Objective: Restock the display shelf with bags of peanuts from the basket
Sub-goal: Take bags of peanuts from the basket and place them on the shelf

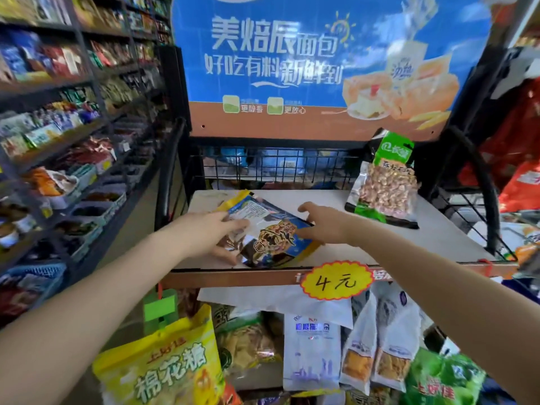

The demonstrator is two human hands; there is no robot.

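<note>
You are mid-placement: both hands are on a blue-and-yellow bag (268,232) lying flat on the shelf (438,238), near its front edge at 6 o'clock. Your left hand (216,232) has its grip clamped on the bag's left edge; your right hand (321,222) rests fingers spread on the right edge, not closed. A green peanut bag (385,182) leans upright at 2 o'clock, well apart. Next, I judge, you square this bag, let go, then reach back for another. The basket is not clearly in view; the bin below the shelf holds mixed snack bags (312,352).
</note>
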